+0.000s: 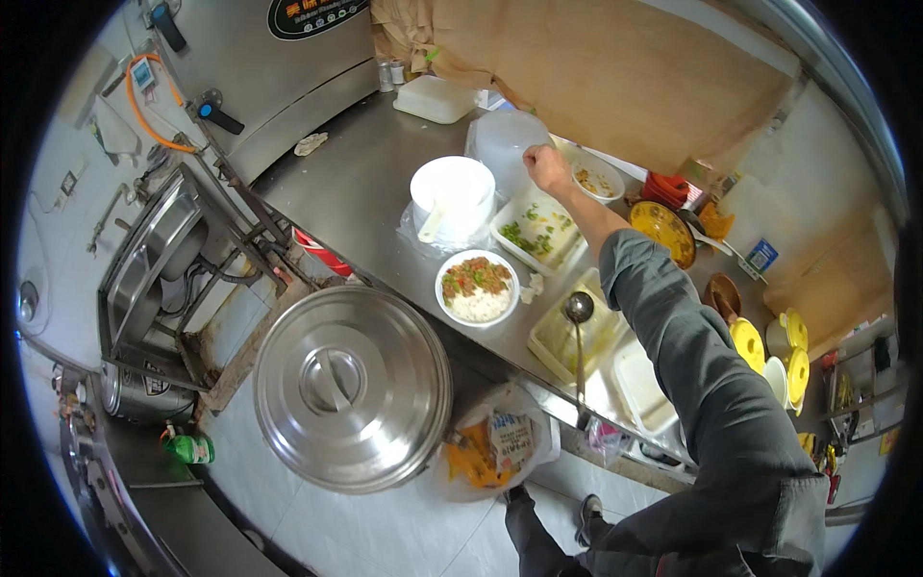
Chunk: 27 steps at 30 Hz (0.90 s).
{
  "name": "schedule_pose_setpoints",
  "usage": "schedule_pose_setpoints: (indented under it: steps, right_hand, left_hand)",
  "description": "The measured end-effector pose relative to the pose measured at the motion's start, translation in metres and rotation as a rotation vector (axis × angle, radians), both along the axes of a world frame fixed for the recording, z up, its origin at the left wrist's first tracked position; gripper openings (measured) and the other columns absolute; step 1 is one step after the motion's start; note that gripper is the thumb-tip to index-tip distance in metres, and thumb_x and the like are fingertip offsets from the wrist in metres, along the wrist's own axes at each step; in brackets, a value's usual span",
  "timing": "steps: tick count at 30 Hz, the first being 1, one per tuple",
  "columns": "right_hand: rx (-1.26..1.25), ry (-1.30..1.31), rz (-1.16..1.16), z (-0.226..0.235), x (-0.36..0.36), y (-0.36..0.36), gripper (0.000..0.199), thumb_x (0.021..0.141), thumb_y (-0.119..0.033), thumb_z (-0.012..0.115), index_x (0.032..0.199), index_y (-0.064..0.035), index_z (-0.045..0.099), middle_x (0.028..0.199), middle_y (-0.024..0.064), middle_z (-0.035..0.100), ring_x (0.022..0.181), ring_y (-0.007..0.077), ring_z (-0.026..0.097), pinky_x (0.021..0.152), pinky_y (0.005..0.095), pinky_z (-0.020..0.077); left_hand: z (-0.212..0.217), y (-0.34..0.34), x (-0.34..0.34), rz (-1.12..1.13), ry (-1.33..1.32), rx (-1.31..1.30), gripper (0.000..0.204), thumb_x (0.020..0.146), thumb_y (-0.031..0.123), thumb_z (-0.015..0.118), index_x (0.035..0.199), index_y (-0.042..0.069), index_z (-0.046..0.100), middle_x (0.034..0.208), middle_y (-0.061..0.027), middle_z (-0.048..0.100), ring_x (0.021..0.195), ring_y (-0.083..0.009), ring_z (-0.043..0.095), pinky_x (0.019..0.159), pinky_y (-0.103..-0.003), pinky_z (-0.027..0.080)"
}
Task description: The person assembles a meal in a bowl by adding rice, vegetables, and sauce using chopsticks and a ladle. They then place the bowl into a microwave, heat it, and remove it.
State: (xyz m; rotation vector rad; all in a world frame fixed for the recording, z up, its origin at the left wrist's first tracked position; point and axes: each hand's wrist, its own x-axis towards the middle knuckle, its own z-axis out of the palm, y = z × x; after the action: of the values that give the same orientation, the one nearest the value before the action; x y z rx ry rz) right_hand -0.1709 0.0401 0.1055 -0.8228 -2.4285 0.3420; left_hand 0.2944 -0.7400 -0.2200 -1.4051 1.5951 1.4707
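Note:
My right hand (546, 166) reaches far across the steel counter, its fingers curled closed at the edge of a stack of translucent round plastic lids (508, 137) in a clear bag. What the fingers pinch, if anything, is hidden. My left hand is out of view. Nearer to me, a white bowl of rice topped with chopped meat and green pieces (476, 288) stands uncovered by the counter edge. Behind it is a stack of white bowls (452, 197) in a plastic bag, with a pale handle leaning against its side.
Under my forearm, a white tray (538, 236) holds chopped greens; a ladle (579, 310) rests in another tray. Yellow-lidded pots (747, 344) and a yellow-patterned bowl (663, 234) stand rightward. A large lidded steel pot (353, 389) and a bagged bin (495, 447) flank the counter front.

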Motion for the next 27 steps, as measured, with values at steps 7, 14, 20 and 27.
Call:
schedule_pose_setpoints:
  steps: [7,14,20,27]
  right_hand:
    - [0.294,-0.182,-0.008,-0.018,-0.062,0.048,0.017,0.083,-0.011,0.061,0.093,-0.011,0.075,0.106,0.015,0.067,0.107,0.0339,0.062,0.091,0.0438,0.0512]
    - [0.665,-0.435,0.084,-0.016,-0.069,0.043,0.028,0.088,-0.013,0.053,0.111,-0.0022,0.063,0.112,0.0193,0.064,0.112,0.0338,0.06,0.096,0.0471,0.0497]
    - [0.348,0.013,0.222,0.045,-0.037,0.094,0.033,0.098,-0.02,0.041,0.117,0.0043,0.052,0.108,0.0251,0.058,0.101,0.0383,0.057,0.088,0.0478,0.0447]
    - [0.067,0.182,-0.049,0.114,0.268,-0.025,0.02,0.1,-0.023,0.056,0.095,-0.0035,0.058,0.075,0.0109,0.06,0.067,0.0264,0.058,0.058,0.0377,0.0458]
  left_hand:
    - [-0.022,0.052,-0.021,0.033,-0.23,0.099,0.053,0.099,0.052,0.043,0.127,0.009,0.056,0.11,-0.0143,0.065,0.1,-0.0275,0.063,0.077,-0.045,0.051]
    - [-0.012,0.044,-0.012,0.041,-0.321,0.125,0.052,0.099,0.051,0.044,0.127,0.009,0.056,0.111,-0.0133,0.065,0.1,-0.0271,0.064,0.077,-0.045,0.051]
    - [0.038,-0.01,0.004,-0.106,-0.224,0.077,0.047,0.098,0.045,0.045,0.124,0.008,0.057,0.1,-0.0104,0.067,0.09,-0.0252,0.065,0.07,-0.041,0.051]
    - [0.072,0.15,-0.078,-0.713,0.187,0.29,0.041,0.104,0.033,0.048,0.126,0.0,0.06,0.11,-0.0136,0.067,0.1,-0.0217,0.064,0.081,-0.032,0.051]
